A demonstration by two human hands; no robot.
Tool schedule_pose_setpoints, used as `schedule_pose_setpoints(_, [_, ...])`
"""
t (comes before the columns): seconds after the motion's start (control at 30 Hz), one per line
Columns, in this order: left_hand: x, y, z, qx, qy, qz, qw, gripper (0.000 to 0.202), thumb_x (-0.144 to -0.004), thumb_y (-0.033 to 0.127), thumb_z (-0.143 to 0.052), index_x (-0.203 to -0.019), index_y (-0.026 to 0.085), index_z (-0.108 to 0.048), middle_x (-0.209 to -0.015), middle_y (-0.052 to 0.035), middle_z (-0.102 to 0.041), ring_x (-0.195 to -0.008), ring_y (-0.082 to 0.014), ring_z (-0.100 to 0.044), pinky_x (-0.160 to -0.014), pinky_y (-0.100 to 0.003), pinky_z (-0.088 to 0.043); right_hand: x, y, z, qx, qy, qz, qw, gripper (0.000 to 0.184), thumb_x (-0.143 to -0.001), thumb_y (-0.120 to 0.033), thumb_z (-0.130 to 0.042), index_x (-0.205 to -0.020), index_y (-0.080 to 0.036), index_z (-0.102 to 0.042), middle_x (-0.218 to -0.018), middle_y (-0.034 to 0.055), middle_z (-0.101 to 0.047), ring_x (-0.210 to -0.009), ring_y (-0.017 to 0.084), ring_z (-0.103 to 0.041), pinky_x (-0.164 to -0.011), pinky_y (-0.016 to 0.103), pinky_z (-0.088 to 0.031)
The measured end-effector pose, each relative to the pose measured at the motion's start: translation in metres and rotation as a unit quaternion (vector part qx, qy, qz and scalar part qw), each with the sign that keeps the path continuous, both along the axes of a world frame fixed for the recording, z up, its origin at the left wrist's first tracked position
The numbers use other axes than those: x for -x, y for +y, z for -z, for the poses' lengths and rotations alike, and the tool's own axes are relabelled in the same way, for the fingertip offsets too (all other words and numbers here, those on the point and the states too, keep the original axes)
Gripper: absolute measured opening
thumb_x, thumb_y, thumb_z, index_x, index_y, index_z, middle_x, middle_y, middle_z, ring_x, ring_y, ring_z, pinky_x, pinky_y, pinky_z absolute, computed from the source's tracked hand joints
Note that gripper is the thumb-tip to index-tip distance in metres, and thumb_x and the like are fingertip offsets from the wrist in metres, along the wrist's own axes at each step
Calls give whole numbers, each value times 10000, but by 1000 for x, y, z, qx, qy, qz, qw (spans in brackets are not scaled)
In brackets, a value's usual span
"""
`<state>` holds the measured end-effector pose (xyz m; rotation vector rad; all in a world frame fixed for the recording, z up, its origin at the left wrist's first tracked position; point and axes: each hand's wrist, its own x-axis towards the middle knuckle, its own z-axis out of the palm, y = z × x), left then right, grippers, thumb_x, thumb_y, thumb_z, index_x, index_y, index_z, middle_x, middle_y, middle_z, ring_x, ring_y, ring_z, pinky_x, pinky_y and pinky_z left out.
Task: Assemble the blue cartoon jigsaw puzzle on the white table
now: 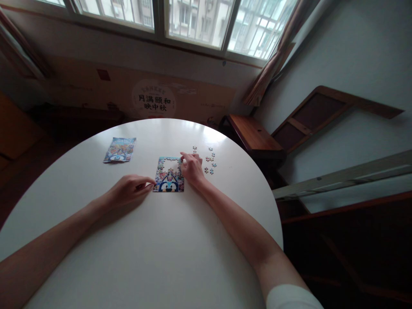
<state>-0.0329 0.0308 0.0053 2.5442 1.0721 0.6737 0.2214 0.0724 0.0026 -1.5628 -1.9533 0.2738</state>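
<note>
A small jigsaw puzzle [169, 185] lies flat on the white table, with a blue cartoon face along its lower part and a pale gap in its upper middle. At its lower left edge, the outstretched index finger of my left hand [133, 187] touches the border, the other fingers curled loosely. My right hand [193, 168] rests over the puzzle's upper right edge. Its thumb and index finger are drawn together; what lies between them is too small to make out. Just right of that hand, several loose puzzle pieces [211, 171] are scattered.
A printed packet [119, 150] with a similar picture lies on the round white table [154, 257], left of the puzzle. Beyond the table's right edge stands a wooden bench [254, 133]. Barred windows [199, 21] and a printed cardboard panel [193, 96] are at the back.
</note>
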Motion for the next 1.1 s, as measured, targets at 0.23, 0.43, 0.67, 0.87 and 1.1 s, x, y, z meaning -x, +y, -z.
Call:
schedule_pose_setpoints(0.23, [1,0,2,8,-18,4,1000,282,-873,350,-532,-936,165,-735,-584,2,-611,-502,-79,-461,-534,-174,-355,-1,-2,-5,21,-30,1,999,450,-824,-78,-468,-1244,-167,-602,-1131,71,-679,-1102,255,-438,-921,389,-313])
schedule_pose_setpoints(0.43, [0,0,1,6,-5,2,1000,278,-880,342,-528,-933,166,-737,-598,-2,-618,-499,-79,-467,-528,-178,-353,-2,-1,-5,9,-43,-8,999,412,-837,-82,-469,-1207,-174,-625,-1111,76,-686,-1103,254,-445,-928,390,-312])
schedule_pose_setpoints(0.67, [2,2,3,-14,-17,15,1000,251,-873,325,-547,-920,173,-741,-599,-2,-624,-509,-83,-492,-540,-180,-372,-4,0,-4,-1,-41,-10,999,389,-837,-85,-478,-1175,-184,-645,-1086,66,-696,-1089,249,-468,-937,389,-307])
schedule_pose_setpoints(0.87, [2,3,3,-37,-18,28,999,235,-880,296,-548,-906,164,-741,-582,0,-607,-492,-78,-479,-526,-185,-362,-4,0,-3,-5,-39,-10,999,384,-839,-85,-471,-1163,-185,-652,-1073,71,-698,-1089,247,-468,-939,392,-307])
schedule_pose_setpoints(1.1, [3,1,2,-53,-22,62,996,192,-865,248,-567,-926,177,-736,-531,27,-540,-486,-73,-449,-533,-189,-346,-4,-1,-4,5,-39,-15,999,377,-851,-89,-467,-1167,-190,-647,-1093,76,-687,-1108,247,-457,-957,393,-302])
